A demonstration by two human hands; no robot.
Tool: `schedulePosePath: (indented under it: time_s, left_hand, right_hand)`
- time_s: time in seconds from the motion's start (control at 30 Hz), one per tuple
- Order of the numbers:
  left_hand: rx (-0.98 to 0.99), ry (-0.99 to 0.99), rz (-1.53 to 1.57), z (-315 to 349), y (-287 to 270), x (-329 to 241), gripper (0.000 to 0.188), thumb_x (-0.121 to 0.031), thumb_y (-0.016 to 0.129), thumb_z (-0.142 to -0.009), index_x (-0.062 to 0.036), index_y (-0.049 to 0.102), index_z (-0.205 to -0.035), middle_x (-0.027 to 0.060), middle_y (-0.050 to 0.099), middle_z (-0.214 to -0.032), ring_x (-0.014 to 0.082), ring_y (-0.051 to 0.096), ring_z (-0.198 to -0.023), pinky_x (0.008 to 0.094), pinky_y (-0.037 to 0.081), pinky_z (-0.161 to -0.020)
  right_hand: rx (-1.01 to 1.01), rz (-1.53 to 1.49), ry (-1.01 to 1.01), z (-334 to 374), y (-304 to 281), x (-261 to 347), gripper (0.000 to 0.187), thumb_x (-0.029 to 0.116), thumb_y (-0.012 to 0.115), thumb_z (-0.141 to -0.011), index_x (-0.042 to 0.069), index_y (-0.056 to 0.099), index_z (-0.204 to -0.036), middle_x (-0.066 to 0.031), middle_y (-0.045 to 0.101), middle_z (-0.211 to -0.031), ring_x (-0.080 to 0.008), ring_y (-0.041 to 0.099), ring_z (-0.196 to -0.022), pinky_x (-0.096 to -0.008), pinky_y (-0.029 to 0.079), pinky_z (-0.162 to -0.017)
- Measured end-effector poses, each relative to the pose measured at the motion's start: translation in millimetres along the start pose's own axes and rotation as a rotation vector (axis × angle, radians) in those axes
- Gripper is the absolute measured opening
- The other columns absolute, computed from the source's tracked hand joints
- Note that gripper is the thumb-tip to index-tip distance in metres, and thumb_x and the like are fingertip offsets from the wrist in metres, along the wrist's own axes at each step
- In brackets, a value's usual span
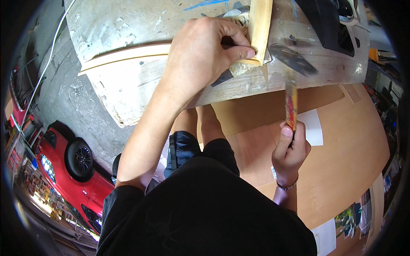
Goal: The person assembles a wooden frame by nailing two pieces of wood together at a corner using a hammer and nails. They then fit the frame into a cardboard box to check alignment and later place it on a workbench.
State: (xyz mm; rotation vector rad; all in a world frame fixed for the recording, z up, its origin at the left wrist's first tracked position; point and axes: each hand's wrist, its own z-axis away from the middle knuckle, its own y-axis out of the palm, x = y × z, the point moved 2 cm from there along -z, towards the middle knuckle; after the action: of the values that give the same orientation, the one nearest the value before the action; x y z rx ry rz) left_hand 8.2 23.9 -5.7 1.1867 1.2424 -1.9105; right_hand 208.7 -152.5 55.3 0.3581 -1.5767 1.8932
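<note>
My right hand (291,149) is wrapped round the lower handle of a hammer (291,102). Its dark head is raised near the workbench's front edge and slightly blurred. Over the bench, my left hand (198,55) has thumb and forefinger pinched together at the corner of a wooden frame. Whatever sits between those fingertips is too small to make out. One pale wooden strip (259,30) runs away from me from that corner. Another wooden strip (124,55) stretches left, passing partly behind my left hand. Stone-like pieces (239,18) lie inside the corner, partly covered by my fingers.
The worn, paint-marked workbench (111,32) has a rough front edge. A black plastic part (326,25) lies at its right end. Large brown board sheets (337,158) are below on the right. A red car (68,170) stands at left, past a white cable (50,55).
</note>
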Motion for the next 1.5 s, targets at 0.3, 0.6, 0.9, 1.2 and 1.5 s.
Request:
schedulePosePath:
  time_s: [0.3,0.6,0.9,1.2,1.5]
  left_hand:
    - [0.003,-0.004,-0.004,1.1,0.6,2.1,0.015,-0.013,0.085,-0.083,-0.0025,0.080,-0.092,0.0056,0.076,-0.079,0.0090,0.066,-0.070,0.0273,0.054,-0.069]
    - [0.007,0.037,0.054,2.0,-2.6,-0.6,0.013,-0.007,0.080,-0.086,0.0000,0.078,-0.098,0.0076,0.075,-0.090,0.0133,0.071,-0.080,0.0281,0.057,-0.076]
    - [-0.066,0.293,-0.154,24.6,5.6,-1.1,0.023,-0.005,0.083,-0.081,-0.0025,0.076,-0.103,0.0086,0.072,-0.102,0.0203,0.071,-0.094,0.0319,0.057,-0.083]
    - [-0.269,0.473,-0.325,33.8,10.8,8.4,0.034,-0.016,0.090,-0.070,-0.0071,0.077,-0.100,0.0061,0.073,-0.102,0.0236,0.069,-0.090,0.0337,0.051,-0.075]
    - [-0.378,0.552,-0.449,37.2,15.0,21.6,0.036,-0.019,0.091,-0.068,-0.0110,0.075,-0.099,0.0040,0.073,-0.101,0.0235,0.071,-0.097,0.0353,0.053,-0.079]
  right_hand:
    - [-0.047,-0.157,0.016,-18.2,8.2,3.4,0.019,0.017,0.066,-0.101,0.000,0.063,-0.094,-0.0105,0.061,-0.074,-0.0190,0.055,-0.057,-0.0317,0.044,-0.055]
    - [-0.123,-0.474,0.158,-49.4,30.4,12.5,0.019,0.015,0.068,-0.102,-0.002,0.062,-0.098,-0.0037,0.062,-0.076,-0.0069,0.051,-0.071,-0.0259,0.045,-0.064]
    - [-0.157,-0.476,0.093,-41.1,41.0,5.0,0.020,0.019,0.061,-0.106,0.003,0.060,-0.093,0.0082,0.045,-0.065,-0.0001,0.036,-0.055,-0.0212,0.027,-0.050]
    - [-0.049,-0.239,0.101,-7.0,12.6,-4.9,0.019,0.017,0.062,-0.102,0.000,0.064,-0.094,-0.0061,0.059,-0.067,-0.0135,0.056,-0.054,-0.0284,0.044,-0.053]
    - [-0.010,-0.055,0.010,-3.5,8.8,-9.4,0.023,0.021,0.063,-0.101,0.000,0.064,-0.092,-0.0128,0.059,-0.062,-0.0319,0.063,-0.053,-0.0348,0.045,-0.049]
